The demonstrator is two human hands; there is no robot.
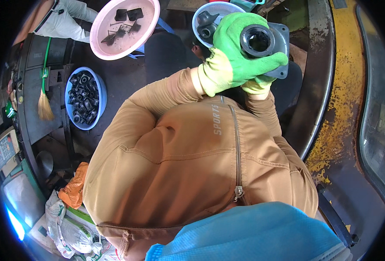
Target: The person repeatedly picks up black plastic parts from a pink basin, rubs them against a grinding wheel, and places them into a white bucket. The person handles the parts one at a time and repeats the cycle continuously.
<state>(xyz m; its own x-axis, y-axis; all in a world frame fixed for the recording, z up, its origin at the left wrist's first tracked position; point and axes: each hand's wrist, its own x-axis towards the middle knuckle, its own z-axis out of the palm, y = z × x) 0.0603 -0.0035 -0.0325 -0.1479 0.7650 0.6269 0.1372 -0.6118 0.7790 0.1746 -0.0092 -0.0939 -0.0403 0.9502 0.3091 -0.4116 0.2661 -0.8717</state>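
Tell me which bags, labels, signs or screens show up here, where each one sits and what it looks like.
White plastic sack with green print: lower left on the floor, crumpled and bulging.
Orange plastic bag: just above the sack, scrunched beside the brown jacket.
Small grey panel with coloured buttons and a pale display: far left edge, boxy and tilted.
Pale lettering strip on the brown jacket: runs beside the zip, below the green-gloved hands.
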